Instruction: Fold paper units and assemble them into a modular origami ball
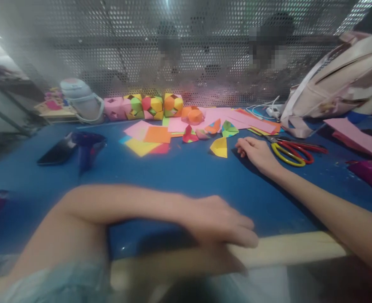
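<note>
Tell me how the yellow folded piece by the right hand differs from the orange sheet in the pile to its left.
The yellow folded piece is bent into an angled shape, while the orange sheet lies flat. The yellow folded piece sits near the right hand; the orange sheet overlaps other coloured sheets. The yellow folded piece looks smaller than the orange sheet. Both look like plain-coloured paper.
</note>
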The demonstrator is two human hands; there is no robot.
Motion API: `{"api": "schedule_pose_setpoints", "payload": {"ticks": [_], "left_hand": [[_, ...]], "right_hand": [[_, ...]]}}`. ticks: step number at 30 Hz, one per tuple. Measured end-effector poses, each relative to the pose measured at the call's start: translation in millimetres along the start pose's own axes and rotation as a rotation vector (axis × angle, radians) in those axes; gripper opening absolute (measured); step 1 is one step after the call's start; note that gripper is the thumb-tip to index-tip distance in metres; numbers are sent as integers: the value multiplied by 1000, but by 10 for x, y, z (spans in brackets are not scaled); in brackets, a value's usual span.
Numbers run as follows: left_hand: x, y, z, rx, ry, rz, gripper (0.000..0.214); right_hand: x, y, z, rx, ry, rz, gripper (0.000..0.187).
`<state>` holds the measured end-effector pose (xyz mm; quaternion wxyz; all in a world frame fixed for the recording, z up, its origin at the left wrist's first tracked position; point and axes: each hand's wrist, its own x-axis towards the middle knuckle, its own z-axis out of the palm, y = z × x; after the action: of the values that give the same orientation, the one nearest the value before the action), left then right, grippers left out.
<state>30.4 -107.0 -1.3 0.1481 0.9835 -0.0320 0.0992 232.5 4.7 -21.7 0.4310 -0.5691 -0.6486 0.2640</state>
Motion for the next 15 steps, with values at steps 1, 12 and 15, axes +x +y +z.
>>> {"api": "schedule_pose_setpoints", "payload": {"ticks": [1,12,15], "left_hand": [[2,-1,9,-2,0,-4,35],[14,-23,140,11,84,37,46],[27,-22,132,12,33,38,45]], "right_hand": [[-11,-3,-4,-7,-6,-3,33],[-69,77,-57,-84,3,-66,37],[-129,27,-79,-103,92,-143,30]]}}
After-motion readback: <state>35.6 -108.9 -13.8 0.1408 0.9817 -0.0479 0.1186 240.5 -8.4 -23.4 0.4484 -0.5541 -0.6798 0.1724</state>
